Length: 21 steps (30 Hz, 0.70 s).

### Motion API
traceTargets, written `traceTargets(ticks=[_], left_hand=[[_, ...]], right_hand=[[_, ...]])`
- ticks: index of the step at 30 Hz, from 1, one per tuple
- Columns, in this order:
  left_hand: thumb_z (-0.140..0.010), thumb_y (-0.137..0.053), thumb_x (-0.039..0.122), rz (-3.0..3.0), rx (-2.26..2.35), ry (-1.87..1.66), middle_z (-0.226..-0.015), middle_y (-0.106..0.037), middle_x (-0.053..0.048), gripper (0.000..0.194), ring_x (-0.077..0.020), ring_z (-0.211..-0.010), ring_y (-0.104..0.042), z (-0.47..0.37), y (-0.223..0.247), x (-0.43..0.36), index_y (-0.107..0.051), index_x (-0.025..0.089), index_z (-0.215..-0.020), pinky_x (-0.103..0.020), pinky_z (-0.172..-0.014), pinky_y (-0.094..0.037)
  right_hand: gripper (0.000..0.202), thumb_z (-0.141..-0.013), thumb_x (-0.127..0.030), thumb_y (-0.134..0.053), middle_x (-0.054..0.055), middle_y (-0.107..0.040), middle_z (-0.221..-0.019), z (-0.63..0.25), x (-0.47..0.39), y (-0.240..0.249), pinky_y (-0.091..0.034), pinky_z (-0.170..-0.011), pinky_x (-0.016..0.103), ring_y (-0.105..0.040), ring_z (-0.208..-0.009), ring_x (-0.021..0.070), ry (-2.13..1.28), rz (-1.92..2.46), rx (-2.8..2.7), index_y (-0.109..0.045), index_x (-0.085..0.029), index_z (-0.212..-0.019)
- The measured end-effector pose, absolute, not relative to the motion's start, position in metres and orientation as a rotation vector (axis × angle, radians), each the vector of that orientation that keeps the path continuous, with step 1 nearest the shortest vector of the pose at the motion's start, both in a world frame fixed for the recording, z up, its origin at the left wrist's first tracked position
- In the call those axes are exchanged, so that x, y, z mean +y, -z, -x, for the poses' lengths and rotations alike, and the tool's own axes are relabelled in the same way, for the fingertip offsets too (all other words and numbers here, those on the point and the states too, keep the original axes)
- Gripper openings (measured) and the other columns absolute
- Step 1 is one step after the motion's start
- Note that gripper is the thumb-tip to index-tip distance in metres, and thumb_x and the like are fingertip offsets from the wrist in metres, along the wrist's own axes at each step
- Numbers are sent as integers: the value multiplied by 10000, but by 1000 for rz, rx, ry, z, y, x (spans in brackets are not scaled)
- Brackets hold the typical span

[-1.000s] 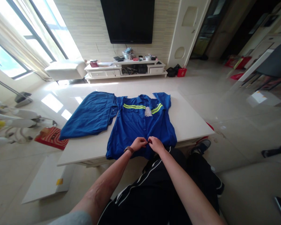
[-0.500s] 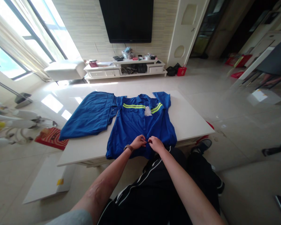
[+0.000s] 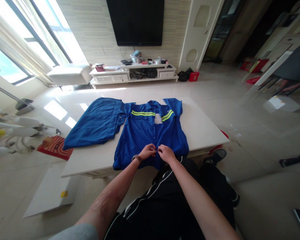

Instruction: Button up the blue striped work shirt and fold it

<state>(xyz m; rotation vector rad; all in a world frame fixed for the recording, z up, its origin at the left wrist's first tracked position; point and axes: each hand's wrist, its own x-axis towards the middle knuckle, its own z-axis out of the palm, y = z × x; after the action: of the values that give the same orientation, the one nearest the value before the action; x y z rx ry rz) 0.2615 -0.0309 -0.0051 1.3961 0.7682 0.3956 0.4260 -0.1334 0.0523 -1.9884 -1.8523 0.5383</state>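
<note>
A blue work shirt (image 3: 142, 131) with yellow-green reflective stripes lies spread on a white table (image 3: 202, 126), collar away from me. At the lower part of its button front, my left hand (image 3: 148, 151) pinches the fabric edge. Close beside it, my right hand (image 3: 166, 153) is closed on the other edge of the same front. Whether a button sits between the fingertips is too small to make out. A pale patch or paper (image 3: 158, 118) shows at the shirt's chest. To the left lies a folded blue garment (image 3: 97, 123), partly hanging over the table's edge.
Past the table stands a low white TV cabinet (image 3: 110, 78) with small items on top, under a wall-mounted television (image 3: 137, 23). A white box (image 3: 52, 190) is on the floor at the left, near a red patterned bag or box (image 3: 56, 146). My knees are against the table's front.
Both hands stay at the same spot on the shirt front, with only a very slight shift of the fingers. The garments lie as before.
</note>
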Motion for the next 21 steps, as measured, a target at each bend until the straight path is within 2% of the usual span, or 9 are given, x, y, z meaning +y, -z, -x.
traceTargets(ticks=[8,21], left_hand=[[-687,-822,343,-1370,745,-494,-608,-582,85,402,-100,-515,-613,-264,7,-35,-454,206,-777,-218,-549,-490],[-683,-842,392,-1390,699,-487,-623,-612,59,393,-126,-546,-636,-262,6,-35,-526,183,-788,-256,-572,-530]], right_hand=[[134,-863,-142,-568,12,-669,-877,-425,-128,-47,-365,-708,247,-582,-811,148,-552,1937,-1739,-642,-217,-780],[131,-801,-126,-594,4,-663,-821,-427,-126,-40,-384,-718,242,-572,-771,147,-614,1850,-1640,-627,-217,-713]])
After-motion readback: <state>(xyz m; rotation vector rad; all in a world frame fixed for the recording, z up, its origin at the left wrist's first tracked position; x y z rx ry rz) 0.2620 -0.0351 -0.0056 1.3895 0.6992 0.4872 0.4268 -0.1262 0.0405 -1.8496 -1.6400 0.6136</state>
